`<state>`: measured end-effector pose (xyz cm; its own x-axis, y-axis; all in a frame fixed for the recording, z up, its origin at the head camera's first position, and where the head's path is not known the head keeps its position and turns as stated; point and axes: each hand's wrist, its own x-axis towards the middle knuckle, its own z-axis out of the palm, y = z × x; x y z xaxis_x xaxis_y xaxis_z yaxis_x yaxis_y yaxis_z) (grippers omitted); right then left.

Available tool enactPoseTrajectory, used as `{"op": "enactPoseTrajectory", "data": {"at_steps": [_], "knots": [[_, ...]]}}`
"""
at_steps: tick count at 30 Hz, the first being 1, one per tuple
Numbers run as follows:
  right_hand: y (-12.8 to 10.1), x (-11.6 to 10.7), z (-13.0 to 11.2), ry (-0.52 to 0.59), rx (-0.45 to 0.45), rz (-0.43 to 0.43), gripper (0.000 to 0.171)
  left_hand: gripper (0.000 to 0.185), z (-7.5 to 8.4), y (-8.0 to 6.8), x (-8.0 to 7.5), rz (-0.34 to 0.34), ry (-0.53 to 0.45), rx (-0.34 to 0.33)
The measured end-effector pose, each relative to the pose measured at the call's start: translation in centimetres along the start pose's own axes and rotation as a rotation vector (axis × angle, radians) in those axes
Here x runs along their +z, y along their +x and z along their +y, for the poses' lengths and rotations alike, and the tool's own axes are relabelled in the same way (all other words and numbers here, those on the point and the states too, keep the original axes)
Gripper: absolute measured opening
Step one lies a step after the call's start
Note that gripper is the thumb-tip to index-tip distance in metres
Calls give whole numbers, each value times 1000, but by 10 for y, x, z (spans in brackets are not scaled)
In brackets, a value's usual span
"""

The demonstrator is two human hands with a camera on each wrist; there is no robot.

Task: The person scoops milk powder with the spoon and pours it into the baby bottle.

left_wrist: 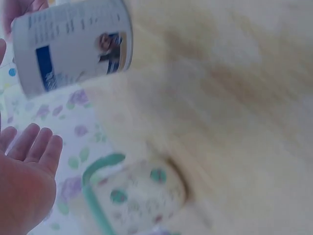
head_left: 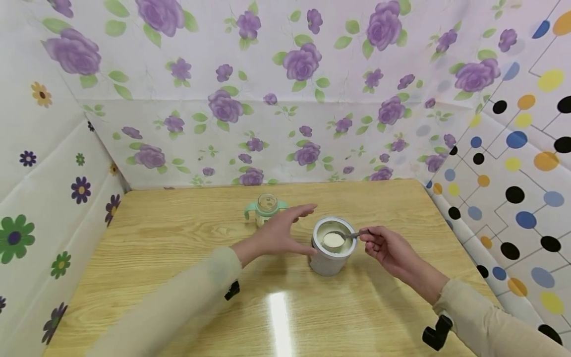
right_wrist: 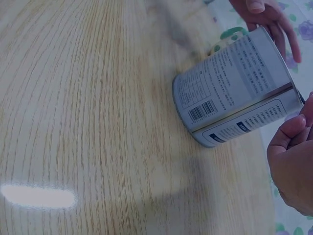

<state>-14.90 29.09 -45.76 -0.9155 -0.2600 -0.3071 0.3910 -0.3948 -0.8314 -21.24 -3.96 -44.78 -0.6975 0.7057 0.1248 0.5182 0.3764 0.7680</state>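
A spoon [head_left: 355,234] is pinched by its handle between my right hand's [head_left: 394,254] thumb and fingers. Its bowl, heaped with pale powder [head_left: 333,240], overlaps the mouth of an open-topped can [head_left: 329,266] in the head view. Printed text and a barcode cover the side of that can [right_wrist: 234,88] facing the right wrist camera. My left hand [head_left: 275,233] is spread, its thumb right at the can's left rim and its fingers reaching out beyond. Partly behind it stands a baby bottle [head_left: 264,216] without a cap, with mint-green handles; the left wrist view shows its patterned body [left_wrist: 139,196].
Everything stands on a wood-grain table [head_left: 178,218]. Floral sheeting [head_left: 267,124] rises at the table's back edge, and dotted sheeting [head_left: 513,198] borders the right side. A black wrist device [head_left: 437,333] sits under the right sleeve.
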Motion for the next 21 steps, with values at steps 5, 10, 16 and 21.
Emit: {"op": "enactPoseTrajectory", "data": {"at_steps": [5, 10, 16, 21], "knots": [[0, -1, 1, -9, 0, 10, 40, 105, 0, -7, -27, 44, 83, -8], [0, -1, 1, -2, 2, 12, 40, 100, -6, -15, -53, 104, 108, -11], [0, 0, 2, -3, -2, 5, 40, 100, -19, -23, -71, 148, 120, -81], [0, 2, 1, -11, -2, 17, 39, 102, -33, -27, -77, 177, 120, -153]]}}
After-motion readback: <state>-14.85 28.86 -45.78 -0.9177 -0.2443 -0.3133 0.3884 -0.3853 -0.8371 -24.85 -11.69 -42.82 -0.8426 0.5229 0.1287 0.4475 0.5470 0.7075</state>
